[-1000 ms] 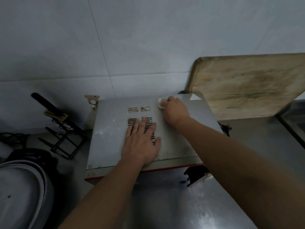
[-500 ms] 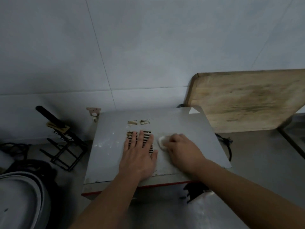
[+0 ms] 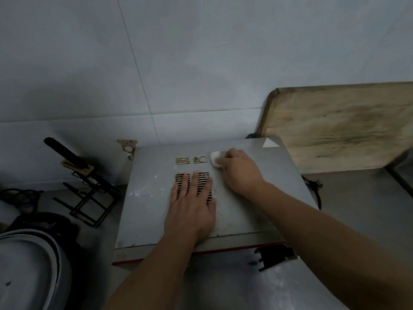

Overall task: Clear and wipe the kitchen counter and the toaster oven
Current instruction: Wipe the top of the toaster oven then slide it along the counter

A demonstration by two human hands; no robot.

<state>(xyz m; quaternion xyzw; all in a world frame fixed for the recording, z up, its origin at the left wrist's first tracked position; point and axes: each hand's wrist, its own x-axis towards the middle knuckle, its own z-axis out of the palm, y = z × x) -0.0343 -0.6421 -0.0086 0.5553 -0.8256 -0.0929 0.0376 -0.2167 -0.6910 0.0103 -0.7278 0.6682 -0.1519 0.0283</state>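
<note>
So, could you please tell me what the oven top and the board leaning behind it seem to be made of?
The oven top looks like painted or brushed sheet metal: flat, matte grey, with punched vent slots and pale smears. The board appears to be bare wood, worn and unfinished, with visible grain and dark stains.

We note the toaster oven (image 3: 241,211): grey top flecked with whitish specks, red strip along its front edge, dark slotted vents (image 3: 202,184). White cloth (image 3: 215,159). Cutting board (image 3: 339,126): pale tan wood, dark streaks. Wall tiles (image 3: 201,63) pale grey-blue. Rack (image 3: 89,193) black.
</note>
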